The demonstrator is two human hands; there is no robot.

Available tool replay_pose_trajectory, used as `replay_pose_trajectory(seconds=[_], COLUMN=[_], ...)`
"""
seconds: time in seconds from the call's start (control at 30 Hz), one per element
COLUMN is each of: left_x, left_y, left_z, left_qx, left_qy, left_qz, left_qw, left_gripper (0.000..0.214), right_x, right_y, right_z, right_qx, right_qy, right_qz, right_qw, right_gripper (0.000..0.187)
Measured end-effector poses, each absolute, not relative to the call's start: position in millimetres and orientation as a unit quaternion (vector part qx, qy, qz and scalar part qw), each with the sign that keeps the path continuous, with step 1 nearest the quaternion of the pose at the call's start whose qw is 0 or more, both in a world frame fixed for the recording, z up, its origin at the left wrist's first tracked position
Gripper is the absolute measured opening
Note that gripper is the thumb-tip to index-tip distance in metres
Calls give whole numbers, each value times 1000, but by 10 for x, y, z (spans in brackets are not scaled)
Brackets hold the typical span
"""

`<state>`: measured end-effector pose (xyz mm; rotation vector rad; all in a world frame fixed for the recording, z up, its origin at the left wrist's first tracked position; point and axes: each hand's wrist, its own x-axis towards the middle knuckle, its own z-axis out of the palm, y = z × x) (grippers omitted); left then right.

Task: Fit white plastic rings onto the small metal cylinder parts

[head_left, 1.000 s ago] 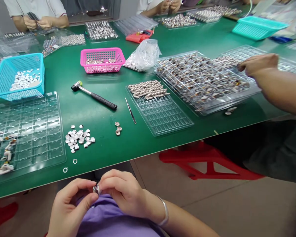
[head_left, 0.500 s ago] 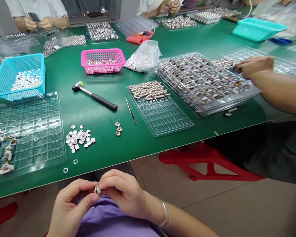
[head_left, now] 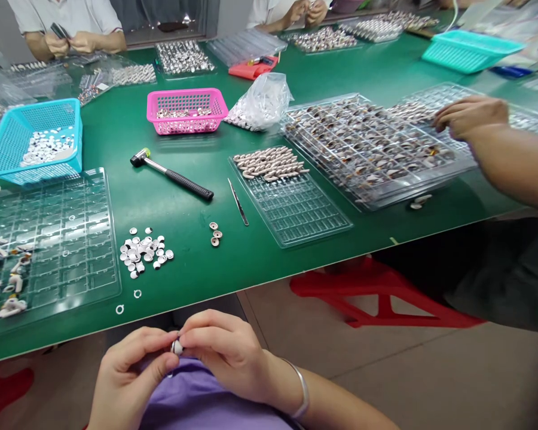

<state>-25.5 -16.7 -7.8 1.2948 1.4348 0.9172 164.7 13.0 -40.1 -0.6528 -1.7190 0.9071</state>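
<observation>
Above my lap, just in front of the table edge, both hands meet around a small rounded white earbud part [head_left: 177, 347] with a dark band. My left hand [head_left: 132, 370] pinches it between thumb and forefinger from the left. My right hand [head_left: 226, 349] grips it from the right, its fingertips covering part of it. On the table ahead lie a pile of small round white caps [head_left: 143, 252], two thin white rings [head_left: 137, 294] and three small beige cups [head_left: 215, 234].
A clear tray [head_left: 80, 257] with several earbud pieces lies left. A rubber mallet [head_left: 179, 178], tweezers [head_left: 238, 202] and a half-filled tray [head_left: 302, 209] lie ahead. Beyond are a pink basket [head_left: 186, 95] and a blue basket [head_left: 74, 137]. A co-worker's hand [head_left: 473, 116] reaches over stacked trays [head_left: 376, 200] at right.
The earbud part has turned slightly between my fingers, showing more of its white side. The co-worker's hand on the right has moved a little to the right.
</observation>
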Motion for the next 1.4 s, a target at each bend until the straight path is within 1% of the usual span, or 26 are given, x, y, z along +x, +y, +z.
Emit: replay_pose_trajectory(seconds=[0.1, 0.2, 0.33, 0.47, 0.8, 0.93, 1.17, 1.4], left_x=[-235, -231, -235, -227, -225, -241, -257, -275], left_y=[-182, -172, -148, -152, -172, -160, -152, -141], left_z=[-84, -85, -75, -65, -81, -100, -123, -92], left_qx=[500, 525, 550, 556, 577, 593, 646, 697], left_qy=[608, 579, 560, 563, 556, 536, 508, 472], left_qz=[387, 399, 401, 402, 407, 415, 417, 406], left_qw=[481, 479, 472, 461, 438, 434, 389, 354], left_gripper=[15, 13, 22, 22, 26, 24, 25, 27], right_x=[1644, 1641, 1635, 1623, 1614, 1618, 1603, 1611], right_y=[130, 123, 103, 83, 97, 105, 81, 82], right_z=[-383, -388, -422, -439, -415, -418, -417, -412], right_qx=[-266, -266, -270, -267, -263, -262, -272, -259], right_qy=[-720, -722, -722, -719, -730, -737, -721, -731], right_qz=[364, 351, 326, 318, 291, 280, 298, 281], right_qw=[527, 534, 547, 558, 560, 557, 563, 566], right_gripper=[12, 12, 15, 15, 16, 15, 13, 17])
